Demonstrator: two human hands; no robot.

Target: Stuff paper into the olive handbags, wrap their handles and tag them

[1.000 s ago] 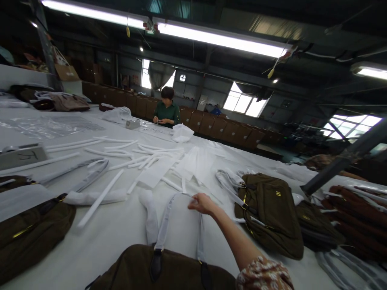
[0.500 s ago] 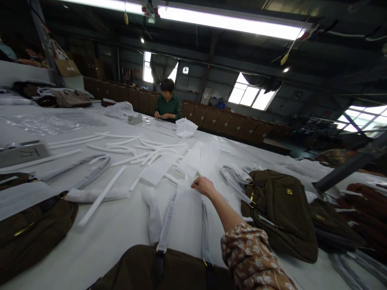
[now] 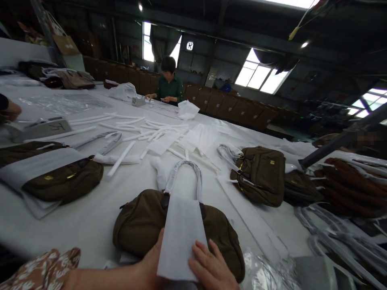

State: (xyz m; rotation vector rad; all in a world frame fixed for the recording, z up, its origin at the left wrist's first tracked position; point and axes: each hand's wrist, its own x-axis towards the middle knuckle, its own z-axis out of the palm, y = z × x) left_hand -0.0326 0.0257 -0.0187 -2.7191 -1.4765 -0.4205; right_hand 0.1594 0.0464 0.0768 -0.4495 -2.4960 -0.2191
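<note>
An olive-brown handbag [image 3: 136,225] lies in front of me on the white table, its wrapped handle [image 3: 184,164] arching away from me. A strip of white foam sheet [image 3: 181,237] lies lengthwise over the bag's middle, from the handle bases toward me. My left hand [image 3: 151,259] is at the strip's left edge against the bag; its fingers are mostly hidden behind the sheet. On the strip's lower right edge, my right hand [image 3: 211,264] rests with its fingers stretched out and slightly apart.
Another olive bag [image 3: 81,181] with a white sheet over it lies left; more olive bags [image 3: 261,173] and rust-brown items [image 3: 353,187] are right. White foam tubes [image 3: 121,159] are scattered beyond. A person in green [image 3: 171,86] works across the table; another person's hand [image 3: 11,110] shows far left.
The white sheet has come from beyond the bag, where my right hand held its far end, toward me onto the bag. My left hand has entered view. The camera has tilted down.
</note>
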